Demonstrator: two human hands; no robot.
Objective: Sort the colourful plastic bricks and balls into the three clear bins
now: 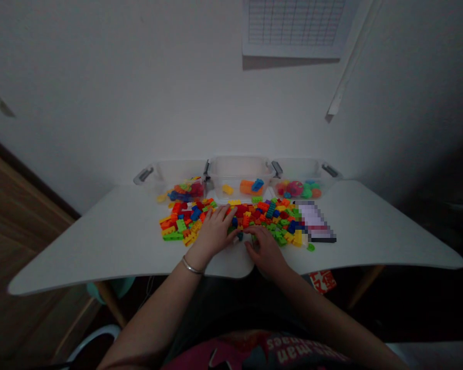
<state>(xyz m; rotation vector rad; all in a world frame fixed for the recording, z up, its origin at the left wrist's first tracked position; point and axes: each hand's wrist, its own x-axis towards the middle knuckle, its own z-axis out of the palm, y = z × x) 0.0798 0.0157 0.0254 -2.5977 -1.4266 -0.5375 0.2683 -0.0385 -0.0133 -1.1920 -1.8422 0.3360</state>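
A wide pile of colourful toy building blocks (250, 213) is spread over the white table. My left hand (217, 229), with a silver bracelet (192, 266) on its wrist, rests on the middle of the pile, its fingers stretched out over the blocks. Close beside it, my right hand (265, 249) reaches the near edge of the pile, fingers apart and slightly bent. A small dark blue block (239, 235) lies between the two hands. I see nothing held in either hand; some blocks beneath the fingers are hidden.
Three clear plastic bins stand along the wall: a left bin (181, 167), a middle bin (241, 165) and a right bin (299, 167), each with some toy pieces. A phone-like device (316, 221), its screen blurred, lies right of the pile. The white table (123, 252) has a curved front edge.
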